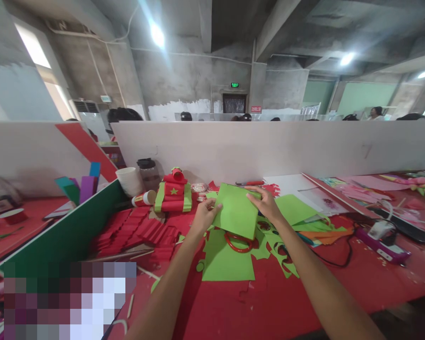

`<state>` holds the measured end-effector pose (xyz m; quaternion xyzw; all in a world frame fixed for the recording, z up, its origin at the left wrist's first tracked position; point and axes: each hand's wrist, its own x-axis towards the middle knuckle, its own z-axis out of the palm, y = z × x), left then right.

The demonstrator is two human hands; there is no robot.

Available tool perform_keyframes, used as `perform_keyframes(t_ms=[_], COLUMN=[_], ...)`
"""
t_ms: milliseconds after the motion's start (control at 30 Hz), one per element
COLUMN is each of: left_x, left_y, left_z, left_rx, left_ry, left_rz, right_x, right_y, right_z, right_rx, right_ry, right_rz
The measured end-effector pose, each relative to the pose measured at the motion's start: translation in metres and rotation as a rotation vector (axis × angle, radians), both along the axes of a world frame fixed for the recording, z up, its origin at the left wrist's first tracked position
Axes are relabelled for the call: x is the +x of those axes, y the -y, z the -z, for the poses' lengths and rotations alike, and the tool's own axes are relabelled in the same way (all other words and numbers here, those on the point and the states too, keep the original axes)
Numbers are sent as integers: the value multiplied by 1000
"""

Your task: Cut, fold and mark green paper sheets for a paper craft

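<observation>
A sheet of light green paper (235, 210) is held up between my two hands, tilted above the table. My left hand (208, 211) pinches its left edge. At its upper right edge, my right hand (263, 200) grips it with the fingers closed. Beneath the held sheet lie another green sheet (228, 267) and scissors with orange-red handles (239, 243), their blades hidden. Cut green scraps (283, 257) are scattered to the right. Behind my left hand stands a red and green paper model (174, 191) with a yellow star.
Folded red paper strips (138, 231) lie at the left beside a green divider board (71, 231). White cups (129, 181) and a dark-lidded bottle (148, 172) stand behind. A purple power strip (384, 245) with a cable sits at the right. A white partition (269, 146) runs across the back.
</observation>
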<state>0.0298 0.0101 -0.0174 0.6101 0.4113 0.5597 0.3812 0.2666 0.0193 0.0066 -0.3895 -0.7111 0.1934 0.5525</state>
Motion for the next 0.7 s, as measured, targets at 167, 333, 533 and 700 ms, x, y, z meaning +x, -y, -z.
perform_keyframes(t_ms=[167, 333, 533, 700], left_x=[1, 1, 4, 9], left_y=[5, 2, 4, 15], left_z=[-3, 0, -1, -5], left_rx=[-21, -35, -80, -173], left_ry=[-10, 12, 61, 40], left_rz=[30, 35, 85, 111], right_x=[0, 0, 1, 4], right_y=[0, 0, 0, -4], right_z=[-2, -1, 0, 1], right_rx=[5, 30, 35, 53], right_ry=[52, 33, -30, -76], right_rz=[-32, -7, 65, 122])
